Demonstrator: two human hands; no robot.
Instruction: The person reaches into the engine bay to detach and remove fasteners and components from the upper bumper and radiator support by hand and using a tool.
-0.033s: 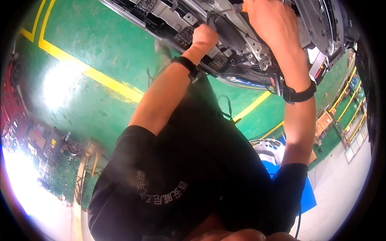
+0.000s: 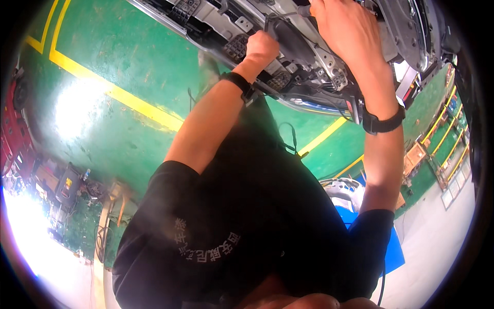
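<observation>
My left hand (image 2: 263,47) is closed in a fist at the near edge of a car's exposed front section (image 2: 242,23), beside a thin dark piece (image 2: 267,23). What its fingers hold is hidden. Farther right and higher, my right hand (image 2: 347,27) is wrapped round a tool handle (image 2: 304,11), whose rounded grey end sticks out to the left of the fingers. The tool's other end is out of sight. Between the hands lie a black plastic part (image 2: 291,41) and a perforated metal bracket (image 2: 329,67).
Yellow lines (image 2: 139,107) cross the green floor (image 2: 123,56). A blue box-like thing (image 2: 395,255) with a silvery part (image 2: 343,193) stands by my right arm. At left are cluttered equipment (image 2: 67,183) and a red vehicle (image 2: 15,123). A yellow-railed rack (image 2: 447,134) stands at right.
The tool handle's visible end showed orange and is now grey, so it seems to have turned. My right wrist has shifted very slightly; my left hand stays put.
</observation>
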